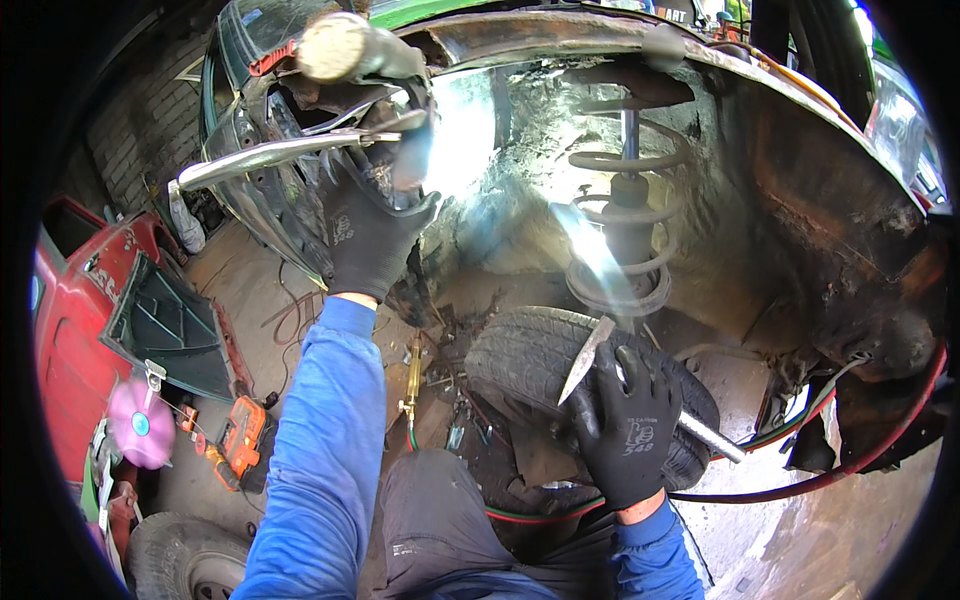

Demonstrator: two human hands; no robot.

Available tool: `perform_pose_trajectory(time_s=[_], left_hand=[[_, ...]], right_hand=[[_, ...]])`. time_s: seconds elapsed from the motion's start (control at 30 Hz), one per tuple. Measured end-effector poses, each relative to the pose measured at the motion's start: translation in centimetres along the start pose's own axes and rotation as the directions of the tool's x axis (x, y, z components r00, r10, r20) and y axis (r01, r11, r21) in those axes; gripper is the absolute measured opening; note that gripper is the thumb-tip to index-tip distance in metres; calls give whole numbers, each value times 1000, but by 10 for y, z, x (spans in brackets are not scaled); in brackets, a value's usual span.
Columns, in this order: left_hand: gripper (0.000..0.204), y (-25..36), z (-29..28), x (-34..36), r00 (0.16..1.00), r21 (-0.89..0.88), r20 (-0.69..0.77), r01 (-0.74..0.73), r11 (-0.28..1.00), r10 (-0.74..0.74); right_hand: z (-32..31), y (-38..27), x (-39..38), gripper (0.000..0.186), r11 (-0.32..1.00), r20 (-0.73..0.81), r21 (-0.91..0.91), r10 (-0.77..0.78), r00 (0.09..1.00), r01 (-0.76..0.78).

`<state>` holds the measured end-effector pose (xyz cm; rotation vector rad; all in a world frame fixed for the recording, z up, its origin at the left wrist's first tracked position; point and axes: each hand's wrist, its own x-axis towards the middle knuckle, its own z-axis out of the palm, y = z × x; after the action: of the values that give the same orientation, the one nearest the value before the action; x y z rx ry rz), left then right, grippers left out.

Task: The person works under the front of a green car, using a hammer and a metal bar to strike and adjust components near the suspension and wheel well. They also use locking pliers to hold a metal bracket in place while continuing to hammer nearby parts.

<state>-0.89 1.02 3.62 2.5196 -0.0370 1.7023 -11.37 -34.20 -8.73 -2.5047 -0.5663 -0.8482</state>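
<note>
My left hand [370,240], in a black glove, reaches up to the torn edge of the car body [290,205]. Its thumb stands off to the right, curled about a dark piece I cannot make out; the other fingers are mostly hidden. Just above it, a pair of long-handled metal locking pliers [265,157] juts to the left. My right hand [632,425], also gloved, is closed around a chipping hammer [585,362]. The hammer's pointed head shows by the thumb, and its bare metal handle sticks out at lower right, above a tyre [520,355].
A coil spring [665,210] with its strut stands in the brightly lit wheel well. A gas torch [412,380] lies by my knee, and a red hose [850,472] curves at the right. An orange tool [243,430], a loose wheel [190,560] and a red car body [85,330] are at the left.
</note>
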Motion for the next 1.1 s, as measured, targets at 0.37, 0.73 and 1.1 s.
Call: perform_pose_trajectory(time_s=[0.37, 0.73, 1.1], left_hand=[[108, -3, -5, 3, 937, -50, 258, 257, 965, -236], [126, 8, -11, 0, 965, 271, 132, 184, 945, -226], [114, 5, -12, 2, 975, 153, 87, 190, 970, -205]], right_hand=[[-2, -6, 1, 67, 1000, 8, 7, 6, 1000, -6], [-11, -12, 7, 67, 995, 46, -78, -55, 997, 59], [-38, -39, 8, 64, 989, 64, -113, -91, 994, 98]])
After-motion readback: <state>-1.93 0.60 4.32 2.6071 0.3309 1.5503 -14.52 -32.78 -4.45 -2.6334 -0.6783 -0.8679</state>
